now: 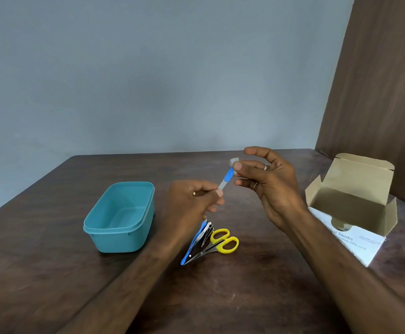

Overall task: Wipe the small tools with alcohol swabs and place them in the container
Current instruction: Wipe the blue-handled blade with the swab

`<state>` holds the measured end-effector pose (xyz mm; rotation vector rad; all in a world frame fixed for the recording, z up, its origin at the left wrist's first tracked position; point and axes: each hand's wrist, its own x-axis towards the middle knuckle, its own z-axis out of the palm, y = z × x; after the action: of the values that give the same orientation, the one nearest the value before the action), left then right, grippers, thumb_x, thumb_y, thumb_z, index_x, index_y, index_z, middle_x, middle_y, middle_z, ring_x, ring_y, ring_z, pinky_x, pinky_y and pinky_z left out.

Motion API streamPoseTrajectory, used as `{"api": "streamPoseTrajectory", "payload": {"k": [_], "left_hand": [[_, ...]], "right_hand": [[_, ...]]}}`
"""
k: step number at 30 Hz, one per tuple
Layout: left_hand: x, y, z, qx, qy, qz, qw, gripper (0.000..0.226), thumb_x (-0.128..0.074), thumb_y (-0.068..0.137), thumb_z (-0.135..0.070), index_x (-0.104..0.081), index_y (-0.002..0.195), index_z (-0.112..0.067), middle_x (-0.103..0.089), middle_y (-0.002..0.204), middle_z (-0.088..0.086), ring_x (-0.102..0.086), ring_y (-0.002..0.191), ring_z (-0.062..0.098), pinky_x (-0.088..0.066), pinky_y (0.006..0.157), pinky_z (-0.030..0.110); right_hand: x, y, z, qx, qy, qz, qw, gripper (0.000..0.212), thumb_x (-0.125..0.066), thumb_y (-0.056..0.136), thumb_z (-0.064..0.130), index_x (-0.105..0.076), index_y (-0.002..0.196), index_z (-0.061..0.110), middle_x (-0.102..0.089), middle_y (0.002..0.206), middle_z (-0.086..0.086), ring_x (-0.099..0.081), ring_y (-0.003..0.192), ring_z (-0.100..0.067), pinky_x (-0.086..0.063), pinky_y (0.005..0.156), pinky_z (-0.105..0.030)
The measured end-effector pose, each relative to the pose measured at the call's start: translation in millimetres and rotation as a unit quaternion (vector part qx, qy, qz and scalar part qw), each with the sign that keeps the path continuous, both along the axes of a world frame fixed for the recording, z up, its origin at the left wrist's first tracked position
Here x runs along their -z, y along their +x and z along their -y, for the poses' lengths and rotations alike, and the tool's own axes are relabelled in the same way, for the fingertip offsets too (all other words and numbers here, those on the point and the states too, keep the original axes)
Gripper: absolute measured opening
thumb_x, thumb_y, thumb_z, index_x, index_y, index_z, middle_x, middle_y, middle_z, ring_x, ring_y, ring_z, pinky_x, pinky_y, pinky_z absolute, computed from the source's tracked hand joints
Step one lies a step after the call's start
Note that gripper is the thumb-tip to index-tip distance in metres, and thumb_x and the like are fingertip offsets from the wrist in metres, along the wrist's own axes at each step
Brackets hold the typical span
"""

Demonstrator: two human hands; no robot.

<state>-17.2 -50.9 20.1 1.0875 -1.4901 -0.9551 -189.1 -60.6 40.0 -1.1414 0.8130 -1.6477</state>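
Forearms enter from the bottom edge, both raised above the dark wooden tabletop (245,297); left hand (192,201) has its fingers curled round the lower end of a small tool (225,180) with a metal shaft and a blue grip section, thumb and forefinger pinching it; tool tilts up and to the right; right hand (269,184) pinches a small whitish alcohol swab (233,162) at the tool's upper end, thumb tip against the blue section, remaining fingers spread and loosely bent; rings visible on two fingers of the right hand and one on the left.

Beneath the hands, on the tabletop: small heap of tools (200,244), metal and blue pieces fanned out, touching a pair of yellow-handled scissors (223,241); exact kind of the metal pieces cannot be told.

Left of the heap: teal plastic container (122,239), rectangular with rounded corners, lid off, interior bare as far as visible; well apart from the held tool.

Right side: open cardboard swab box (356,222), flap standing up, printed "Swabs" and "70% (v/v)" on its white face; contents hidden.

Behind: grey-blue wall (148,68); brown panel (385,80) at right.
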Motion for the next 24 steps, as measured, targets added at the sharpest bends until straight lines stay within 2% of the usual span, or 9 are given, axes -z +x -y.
{"api": "streamPoseTrajectory", "payload": {"k": [4, 7, 13, 19, 24], "left_hand": [[3.6, -4.0, -2.2, 0.013, -0.006, 0.017, 1.000, 0.005, -0.067, 0.091, -0.011, -0.072, 0.090, -0.011, -0.077, 0.074, 0.002, -0.073, 0.068, 0.020, -0.054, 0.058, 0.028], [3.5, -4.1, -3.4, 0.021, -0.009, -0.004, 1.000, 0.005, -0.066, 0.092, -0.011, -0.070, 0.091, -0.008, -0.077, 0.075, 0.006, -0.072, 0.065, 0.022, -0.055, 0.058, 0.031], [1.3, -1.7, -2.1, 0.032, 0.000, -0.026, 0.999, 0.005, -0.066, 0.092, -0.012, -0.071, 0.088, -0.011, -0.076, 0.074, 0.009, -0.071, 0.063, 0.024, -0.056, 0.058, 0.032], [0.5, -4.3, -5.3, 0.048, -0.001, -0.018, 0.999, 0.005, -0.067, 0.091, -0.010, -0.071, 0.092, -0.006, -0.075, 0.072, 0.013, -0.067, 0.058, 0.023, -0.054, 0.056, 0.031], [-3.8, -0.6, -2.6, 0.003, -0.014, -0.047, 0.999, 0.005, -0.071, 0.087, -0.013, -0.076, 0.086, -0.010, -0.068, 0.059, 0.005, -0.058, 0.051, 0.015, -0.052, 0.057, 0.033]], "right_hand": [[4.7, 7.2, -0.7, -0.012, 0.014, 0.029, 0.999, 0.039, -0.078, 0.070, 0.001, -0.064, 0.105, 0.007, -0.076, 0.078, -0.009, -0.071, 0.070, -0.017, -0.059, 0.063, -0.028], [6.7, 12.2, -1.8, -0.024, 0.020, 0.022, 0.999, 0.042, -0.079, 0.065, 0.005, -0.064, 0.104, 0.008, -0.075, 0.075, -0.008, -0.071, 0.068, -0.017, -0.058, 0.062, -0.028], [7.6, 16.6, -3.0, -0.036, 0.027, -0.019, 0.999, 0.044, -0.081, 0.064, 0.006, -0.065, 0.105, 0.009, -0.076, 0.081, -0.011, -0.070, 0.068, -0.021, -0.059, 0.067, -0.033], [3.2, 7.4, -2.5, -0.001, 0.009, 0.019, 1.000, 0.039, -0.077, 0.073, -0.002, -0.063, 0.109, 0.007, -0.076, 0.080, -0.009, -0.073, 0.074, -0.019, -0.059, 0.064, -0.031], [2.7, 5.4, -0.9, -0.002, 0.010, 0.025, 1.000, 0.039, -0.075, 0.076, -0.005, -0.063, 0.110, 0.009, -0.077, 0.084, -0.010, -0.073, 0.075, -0.021, -0.058, 0.062, -0.031]]}}
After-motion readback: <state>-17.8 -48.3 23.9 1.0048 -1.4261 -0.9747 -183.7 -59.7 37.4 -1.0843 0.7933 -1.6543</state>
